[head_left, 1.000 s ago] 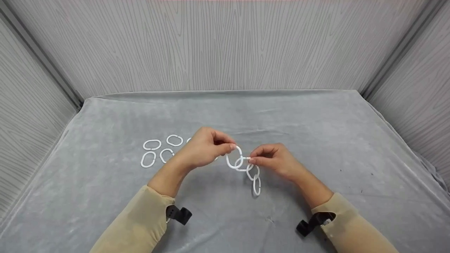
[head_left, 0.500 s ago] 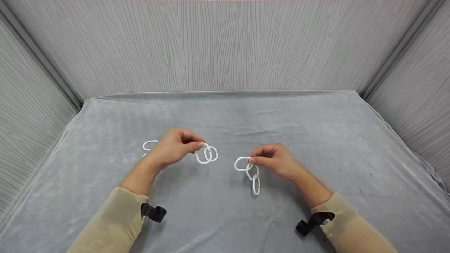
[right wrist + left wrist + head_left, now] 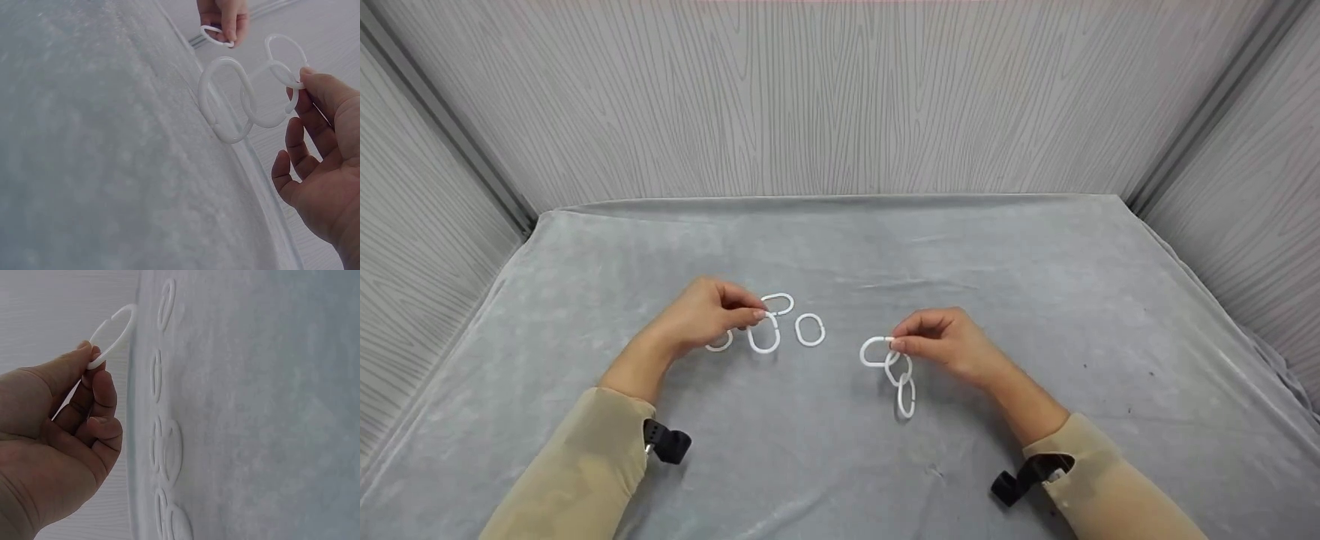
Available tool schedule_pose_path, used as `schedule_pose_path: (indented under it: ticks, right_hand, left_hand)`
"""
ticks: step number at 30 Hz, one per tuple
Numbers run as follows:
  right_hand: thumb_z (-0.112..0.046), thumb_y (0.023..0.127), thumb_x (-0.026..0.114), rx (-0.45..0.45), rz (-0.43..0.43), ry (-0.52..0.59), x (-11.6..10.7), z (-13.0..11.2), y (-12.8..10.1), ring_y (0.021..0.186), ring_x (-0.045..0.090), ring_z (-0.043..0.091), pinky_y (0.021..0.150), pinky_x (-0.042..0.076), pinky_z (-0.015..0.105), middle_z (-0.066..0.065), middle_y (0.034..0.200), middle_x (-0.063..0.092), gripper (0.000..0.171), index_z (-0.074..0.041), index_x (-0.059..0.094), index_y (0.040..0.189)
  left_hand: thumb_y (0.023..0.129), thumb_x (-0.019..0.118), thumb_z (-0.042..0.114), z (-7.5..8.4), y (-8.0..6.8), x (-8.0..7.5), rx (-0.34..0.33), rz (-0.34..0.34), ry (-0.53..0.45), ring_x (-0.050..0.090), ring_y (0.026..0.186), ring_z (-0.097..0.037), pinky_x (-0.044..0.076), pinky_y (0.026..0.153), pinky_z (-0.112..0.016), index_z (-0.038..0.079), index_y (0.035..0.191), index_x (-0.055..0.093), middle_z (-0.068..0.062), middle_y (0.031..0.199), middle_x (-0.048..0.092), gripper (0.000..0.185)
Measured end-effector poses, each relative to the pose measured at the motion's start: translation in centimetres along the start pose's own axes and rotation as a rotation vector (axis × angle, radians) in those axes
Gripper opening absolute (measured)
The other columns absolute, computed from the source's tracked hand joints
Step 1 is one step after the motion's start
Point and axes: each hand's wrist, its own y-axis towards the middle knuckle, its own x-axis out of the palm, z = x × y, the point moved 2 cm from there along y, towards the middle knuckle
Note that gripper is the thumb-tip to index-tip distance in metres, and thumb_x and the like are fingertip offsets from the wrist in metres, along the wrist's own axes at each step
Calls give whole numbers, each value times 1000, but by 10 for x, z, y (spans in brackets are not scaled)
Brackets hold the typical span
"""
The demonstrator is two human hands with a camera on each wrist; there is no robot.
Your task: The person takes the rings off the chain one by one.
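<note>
My left hand point(image 3: 753, 316) pinches a single white plastic ring point(image 3: 763, 334) between thumb and forefinger, just above the grey cloth point(image 3: 840, 247). The left wrist view shows that ring point(image 3: 114, 333) has a gap in it. My right hand point(image 3: 894, 343) pinches a short chain of three linked white rings point(image 3: 897, 370) by its top ring point(image 3: 874, 351); the lower links hang down to the cloth. In the right wrist view the chain point(image 3: 247, 98) dangles from my fingertips point(image 3: 313, 84), with the left hand point(image 3: 224, 17) far behind.
Loose white rings lie on the cloth by my left hand: one point(image 3: 778, 303) behind it, one point(image 3: 810, 330) to its right, one point(image 3: 720, 343) half hidden under the fingers. Grey wood-grain walls point(image 3: 840, 97) close in the cloth on three sides.
My left hand has drawn away from the chain and moved left with one ring, down to the loose rings. The right hand and its chain have stayed in place.
</note>
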Motion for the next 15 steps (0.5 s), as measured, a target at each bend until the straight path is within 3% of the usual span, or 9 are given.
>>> schedule_pose_path:
  ticks: [7,15]
  right_hand:
    - [3,93,78,-7,4,3,-1,0,-1,78,65,8,71,53,21,-2,88,75,16,15,73,102]
    - [4,93,77,-24,-8,9,-1,2,-2,78,65,8,71,53,21,-1,87,75,14,15,73,101]
  left_hand:
    - [95,79,8,-4,5,4,18,-38,18,64,81,-9,50,73,-20,-4,110,80,-1,89,75,19]
    - [95,80,10,-11,12,13,40,-51,89,59,85,-12,45,72,-22,0,107,82,-3,94,77,15]
